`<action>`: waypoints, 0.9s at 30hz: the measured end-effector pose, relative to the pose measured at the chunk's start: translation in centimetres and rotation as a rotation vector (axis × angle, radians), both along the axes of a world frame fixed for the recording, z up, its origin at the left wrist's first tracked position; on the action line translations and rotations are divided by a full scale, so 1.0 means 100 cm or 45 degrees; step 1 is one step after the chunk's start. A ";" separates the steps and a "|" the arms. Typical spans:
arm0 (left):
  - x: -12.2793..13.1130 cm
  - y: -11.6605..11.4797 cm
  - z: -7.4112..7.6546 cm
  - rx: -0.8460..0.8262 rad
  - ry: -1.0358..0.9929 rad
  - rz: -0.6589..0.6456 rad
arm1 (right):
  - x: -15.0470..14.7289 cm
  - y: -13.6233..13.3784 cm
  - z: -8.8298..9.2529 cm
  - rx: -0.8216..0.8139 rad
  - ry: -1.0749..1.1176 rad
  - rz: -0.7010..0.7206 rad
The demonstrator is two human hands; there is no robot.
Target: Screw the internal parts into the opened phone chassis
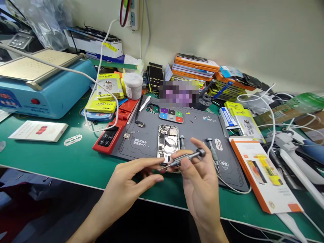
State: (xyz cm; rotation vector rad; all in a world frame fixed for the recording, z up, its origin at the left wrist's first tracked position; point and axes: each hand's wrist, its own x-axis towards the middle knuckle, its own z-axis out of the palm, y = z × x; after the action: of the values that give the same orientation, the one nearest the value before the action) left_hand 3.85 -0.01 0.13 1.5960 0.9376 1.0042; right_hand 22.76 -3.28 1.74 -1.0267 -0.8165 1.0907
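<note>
An opened phone (168, 141) lies on a dark grey work mat (202, 135), its insides showing. My right hand (201, 182) grips a metal screwdriver (186, 158) just in front of the phone, tip pointing left. My left hand (131, 179) reaches toward that tip, thumb and forefinger pinched at it; whether a screw sits between them is too small to tell. Two more screwdrivers (212, 150) lie on the mat to the right of the phone. A small tray with coloured compartments (171, 115) sits behind the phone.
A blue heating machine (37, 87) stands at the far left, a red device (111, 133) beside the mat. Yellow battery boxes (106, 91), a white jar (133, 85), stacked orange packages (194, 65), an orange-edged box (265, 172), white cables (273, 111) and a razor blade (73, 139) crowd the green table.
</note>
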 end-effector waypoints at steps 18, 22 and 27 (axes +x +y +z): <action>-0.004 -0.006 0.000 -0.139 0.109 0.062 | 0.017 0.007 -0.020 0.519 -1.114 -0.335; -0.003 -0.004 0.002 -0.062 0.100 0.024 | 0.017 0.007 -0.022 0.557 -1.164 -0.217; -0.001 -0.001 0.003 0.000 0.087 -0.006 | 0.015 0.006 -0.023 0.546 -1.221 -0.183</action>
State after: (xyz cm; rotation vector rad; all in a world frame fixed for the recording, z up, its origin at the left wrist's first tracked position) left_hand 3.78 -0.10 0.42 1.6409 0.9799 0.9513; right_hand 24.30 -2.71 -0.55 -1.1982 -1.6224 0.2132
